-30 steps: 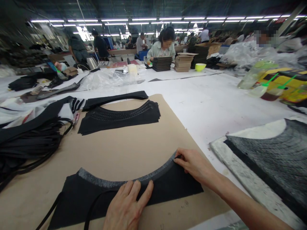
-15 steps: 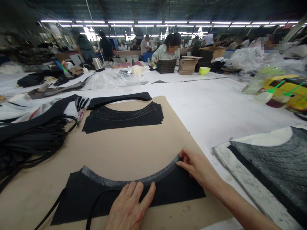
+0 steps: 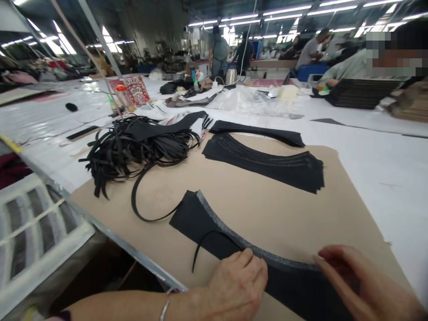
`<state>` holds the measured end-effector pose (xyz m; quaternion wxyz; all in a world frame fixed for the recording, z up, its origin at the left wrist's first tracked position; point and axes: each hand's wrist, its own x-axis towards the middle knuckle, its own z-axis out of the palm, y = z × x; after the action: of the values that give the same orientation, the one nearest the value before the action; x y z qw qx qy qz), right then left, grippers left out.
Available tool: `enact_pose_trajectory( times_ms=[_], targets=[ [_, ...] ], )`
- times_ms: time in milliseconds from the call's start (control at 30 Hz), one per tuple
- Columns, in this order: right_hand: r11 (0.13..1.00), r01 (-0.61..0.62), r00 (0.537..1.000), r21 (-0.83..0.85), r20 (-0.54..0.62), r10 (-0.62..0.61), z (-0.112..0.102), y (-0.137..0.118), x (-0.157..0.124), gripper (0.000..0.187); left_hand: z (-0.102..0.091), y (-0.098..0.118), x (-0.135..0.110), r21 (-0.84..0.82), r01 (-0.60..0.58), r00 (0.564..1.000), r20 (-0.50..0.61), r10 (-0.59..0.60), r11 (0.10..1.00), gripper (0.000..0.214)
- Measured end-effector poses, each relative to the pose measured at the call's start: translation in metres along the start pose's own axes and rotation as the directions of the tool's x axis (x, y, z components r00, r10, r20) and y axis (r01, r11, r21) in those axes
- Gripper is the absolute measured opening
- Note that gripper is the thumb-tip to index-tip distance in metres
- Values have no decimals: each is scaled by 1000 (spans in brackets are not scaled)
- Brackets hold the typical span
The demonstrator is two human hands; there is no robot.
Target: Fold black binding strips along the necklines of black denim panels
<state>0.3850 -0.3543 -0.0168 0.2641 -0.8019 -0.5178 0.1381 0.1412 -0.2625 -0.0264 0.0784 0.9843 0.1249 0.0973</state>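
A black fabric piece (image 3: 197, 218) with a curved grey edge (image 3: 220, 224) lies on a brown cardboard sheet (image 3: 261, 205) near me. My left hand (image 3: 237, 285) rests on it with bent fingers, fingertips pressed at the grey edge. My right hand (image 3: 361, 285) is a little to the right, thumb and fingers closed on the same edge. A thin black strip (image 3: 137, 200) loops from under my left hand toward the left. Both hands are partly cut off by the bottom of the view.
A stack of similar black cut pieces (image 3: 267, 160) lies farther back on the cardboard. A tangled bundle of black strips (image 3: 133, 142) sits at the left. A metal table edge (image 3: 133, 254) runs diagonally at lower left. Other people (image 3: 219, 49) work at far tables, with dark stacked boards (image 3: 361, 91).
The view has swung to the left, showing the strip bundle and table edge. My left hand went from lying flat to bent fingers; both hands stay on the curved edge.
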Motion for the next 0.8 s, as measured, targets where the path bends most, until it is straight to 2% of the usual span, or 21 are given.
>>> enact_pose_trajectory(
  times_ms=[67,133,200,233,267,333,367,400,467,533,633,733,800],
  targets=[
    [974,152,975,167,139,-176,19,-43,-3,22,-1,-1,-4,-107,34,998,-43,-39,994,40],
    [941,183,941,284,227,-251,39,-73,-6,20,-7,-3,-9,-250,42,995,-83,-64,967,35],
    [930,189,930,315,246,-272,53,-85,-7,20,-18,-10,-15,-345,63,984,-136,-116,937,31],
    [931,195,930,309,244,-275,57,-86,-7,20,-23,-15,-19,-358,114,970,-163,-183,927,30],
    [932,207,928,296,242,-283,60,-86,-8,19,-29,-21,-23,-351,201,944,-179,-277,914,30],
    [933,244,918,265,248,-311,61,-83,-9,20,-38,-37,-28,-297,426,858,-168,-486,855,27],
    [933,265,911,244,254,-326,61,-81,-10,21,-41,-45,-30,-265,511,820,-134,-556,818,25],
    [931,291,903,221,258,-343,61,-81,-11,24,-44,-52,-31,-240,558,801,-92,-591,794,20],
    [924,344,890,165,256,-378,62,-80,-13,29,-47,-63,-31,-223,572,808,-15,-589,789,13],
    [907,406,873,110,246,-421,64,-78,-15,34,-49,-70,-29,-239,566,815,18,-579,789,16],
    [851,522,833,53,179,-523,68,-75,-17,40,-56,-77,-26,-330,595,789,66,-610,733,16],
    [812,583,806,-10,135,-577,70,-73,-17,42,-62,-92,-24,-568,588,785,229,-576,576,12],
    [788,612,789,-61,111,-604,71,-72,-16,42,-62,-106,-22,-671,579,781,292,-552,464,15]
  ],
)
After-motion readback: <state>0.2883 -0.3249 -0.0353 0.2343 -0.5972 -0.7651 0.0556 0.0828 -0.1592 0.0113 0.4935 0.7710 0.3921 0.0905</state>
